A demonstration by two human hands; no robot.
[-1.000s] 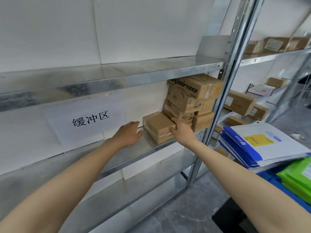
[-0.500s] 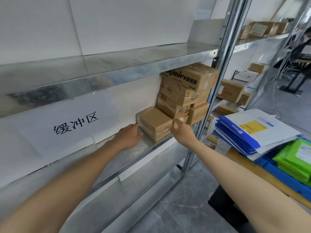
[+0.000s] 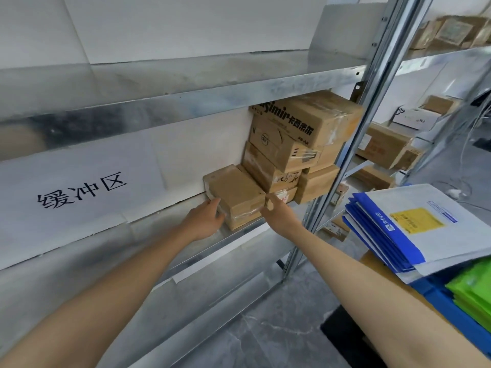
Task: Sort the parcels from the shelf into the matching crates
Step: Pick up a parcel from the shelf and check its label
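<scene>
Grey metal shelving against a white wall [image 3: 186,22]. Fingers [image 3: 215,205] of the left hand [image 3: 204,221] laid fairly straight and together against the left end of a flat cardboard box [image 3: 236,192], thumb down by its lower front corner. Thumb [image 3: 270,205] of the right hand [image 3: 279,216] pressed on the box's front right corner, pinching it; other fingers out of sight round the right side, tucked between the box and its neighbours. Box held between both hands, resting flat on the middle shelf [image 3: 159,235], near its front edge, clear tape across the front face. Touching it on the right, a stack of boxes [image 3: 292,144] piled up to the underside of the board above, the top one printed with dark lettering. On the wall to the left, a white paper sign [image 3: 79,189] with three black characters, just above the shelf board. Beside the stack, a perforated metal post [image 3: 372,96], and past it more shelving with further brown boxes [image 3: 385,147]. Both bare forearms reaching in from the lower corners. At the right edge, a pile of blue-and-white envelopes [image 3: 414,227], the top one with a yellow label, lying over a blue crate [image 3: 435,293] with green bags [image 3: 475,296] beside them. Below, a grey marbled floor [image 3: 265,335].
</scene>
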